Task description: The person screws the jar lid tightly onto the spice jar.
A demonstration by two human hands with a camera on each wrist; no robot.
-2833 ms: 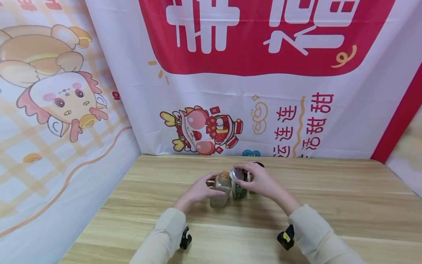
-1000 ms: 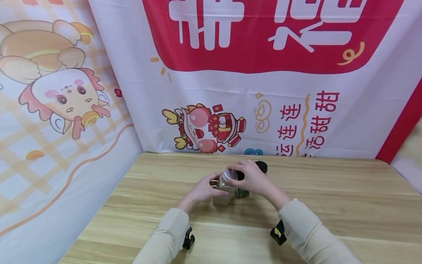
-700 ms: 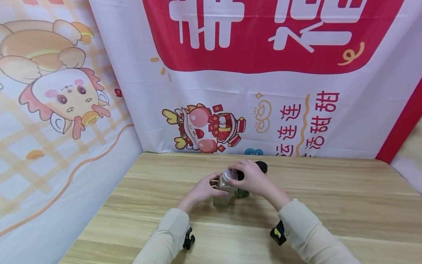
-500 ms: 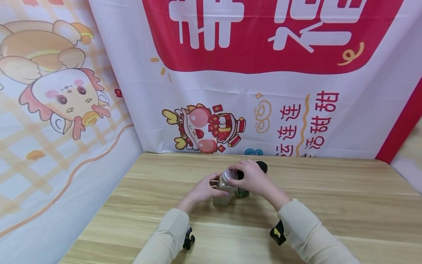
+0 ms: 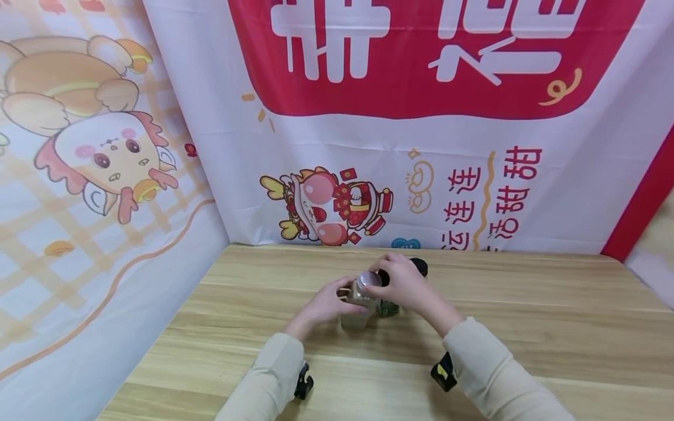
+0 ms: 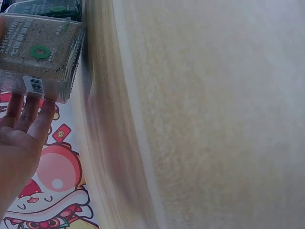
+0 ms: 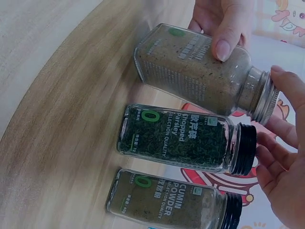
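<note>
My left hand (image 5: 325, 304) grips the glass body of a spice jar (image 7: 186, 71) filled with brown seasoning powder, its thumb across the front. In the left wrist view the fingers lie against the jar's far side. The jar stands on the table, and its silver metal lid (image 5: 370, 279) sits on the mouth. My right hand (image 5: 404, 283) pinches that lid between thumb and fingers. Close beside it stands a jar of chopped parsley (image 7: 174, 138) with a black lid; right-hand fingers are right at that lid in the right wrist view.
Past the parsley stands a cumin powder jar (image 7: 162, 198), also black-lidded, partly hidden by my right hand in the head view. The wooden table (image 5: 526, 327) ends at a printed cloth backdrop (image 5: 411, 134). Another printed cloth (image 5: 105, 245) borders the left side.
Earlier the right hand held the silver lid beside the jar, whose brown contents showed at the mouth. The lid then moved left onto the mouth; lately the right-hand fingers have shifted slightly around it.
</note>
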